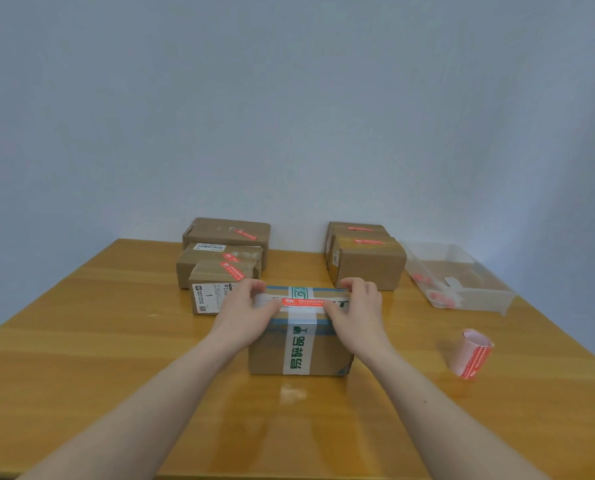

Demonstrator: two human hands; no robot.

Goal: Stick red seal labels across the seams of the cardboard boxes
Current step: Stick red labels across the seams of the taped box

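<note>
A cardboard box [268, 355] with white and green tape stands in the middle of the wooden table [81, 341]. A red seal label [303, 302] lies across its top. My left hand [246, 311] rests on the box's left top edge, thumb pressing the label's left end. My right hand [358, 308] covers the right top edge, thumb on the label's right end. Both hands press flat on the box, fingers curled over its far edge.
Three labelled boxes [220, 265] stand stacked at the back left, two labelled boxes [369, 261] at the back right. A clear plastic bin [462, 275] with red scraps sits at the far right. A roll of red labels [471, 353] stands near the right edge.
</note>
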